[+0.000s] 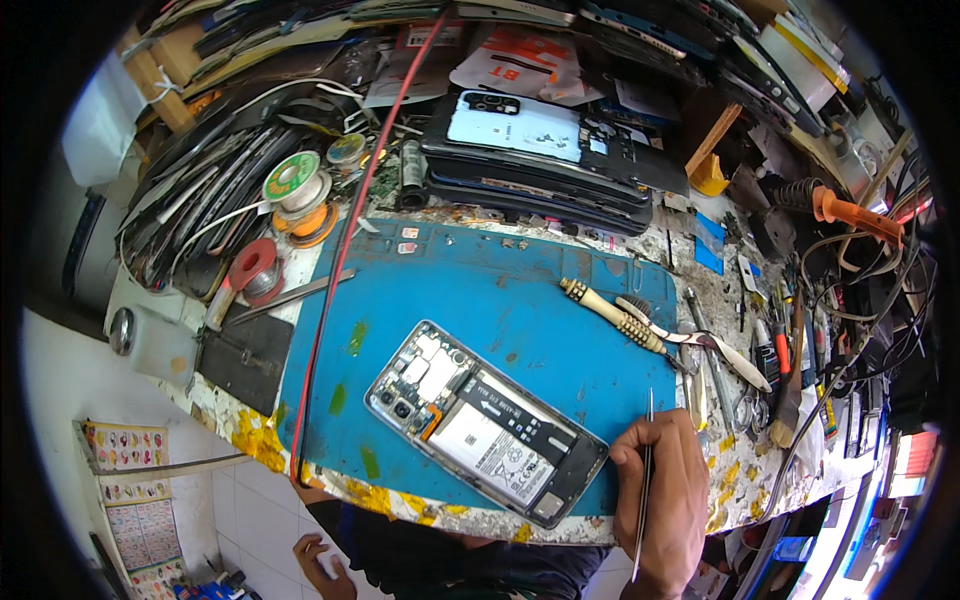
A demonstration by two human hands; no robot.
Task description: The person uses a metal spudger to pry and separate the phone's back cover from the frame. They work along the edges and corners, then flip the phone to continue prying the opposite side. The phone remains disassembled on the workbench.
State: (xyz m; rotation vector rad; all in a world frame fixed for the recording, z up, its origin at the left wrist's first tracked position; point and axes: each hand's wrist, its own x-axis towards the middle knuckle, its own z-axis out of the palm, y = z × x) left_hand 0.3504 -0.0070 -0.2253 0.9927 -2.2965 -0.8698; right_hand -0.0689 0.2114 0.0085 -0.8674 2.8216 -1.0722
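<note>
An opened smartphone (430,375) lies aslant on a blue work mat (470,285), its back off. Its white battery (487,450), circuit board, camera lenses and an orange flex cable are exposed. Just beyond the phone's lower right end, my right hand (672,490) grips slim metal tweezers (649,440), their tip pointing up and away from me. Whether its fingers touch the phone's edge, I cannot tell. Off the bench at the lower left, my left hand (322,565) hangs low with loosely bent fingers apart, and no object shows in it.
Red and black wires (345,235) stretch over the mat's left side. Solder spools (295,182) stand at the back left, near stacked phone parts. A soldering iron (620,322) and a brush (715,345) lie on the right. A phone stack (530,130) is behind; tools crowd the right edge.
</note>
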